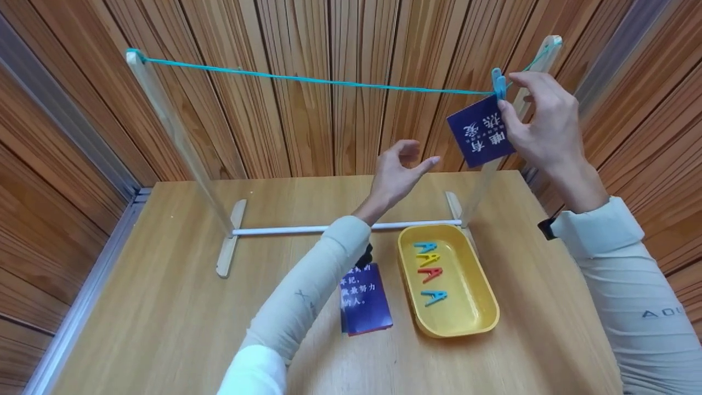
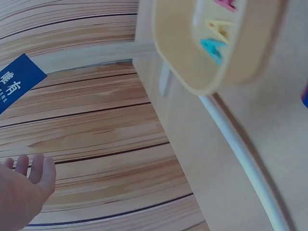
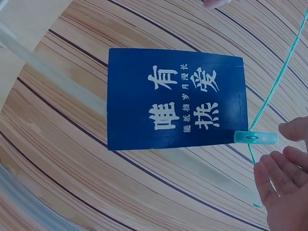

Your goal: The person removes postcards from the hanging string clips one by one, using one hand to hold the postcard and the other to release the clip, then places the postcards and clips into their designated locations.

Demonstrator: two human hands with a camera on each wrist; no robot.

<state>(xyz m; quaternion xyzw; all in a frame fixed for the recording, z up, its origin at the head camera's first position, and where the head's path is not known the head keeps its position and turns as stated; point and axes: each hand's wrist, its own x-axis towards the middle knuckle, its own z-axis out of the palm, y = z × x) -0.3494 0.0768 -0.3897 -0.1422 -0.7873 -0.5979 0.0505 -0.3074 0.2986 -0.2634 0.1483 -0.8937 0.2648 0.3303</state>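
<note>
A dark blue card [image 1: 480, 134] with white characters hangs tilted from the green string [image 1: 329, 82], held by a light blue clothespin [image 1: 498, 85] at one corner. My right hand [image 1: 548, 120] is right beside that clothespin. In the right wrist view, the thumb and fingers [image 3: 276, 175] stand apart around the clothespin's free end [image 3: 257, 137], not pinching it. My left hand [image 1: 396, 173] hovers in the air to the left of the card, holding nothing, thumb apart from loosely bent fingers. The left wrist view shows these fingers [image 2: 43, 173] below the card [image 2: 19, 82].
A yellow tray [image 1: 482, 285] on the table [image 1: 164, 329] holds several small clothespins [image 1: 430, 273]. Left of it lies a stack of blue cards [image 1: 367, 307], partly hidden by the left sleeve. Wooden posts [image 1: 175, 131] and a white bottom bar [image 1: 285, 230] form the string's stand.
</note>
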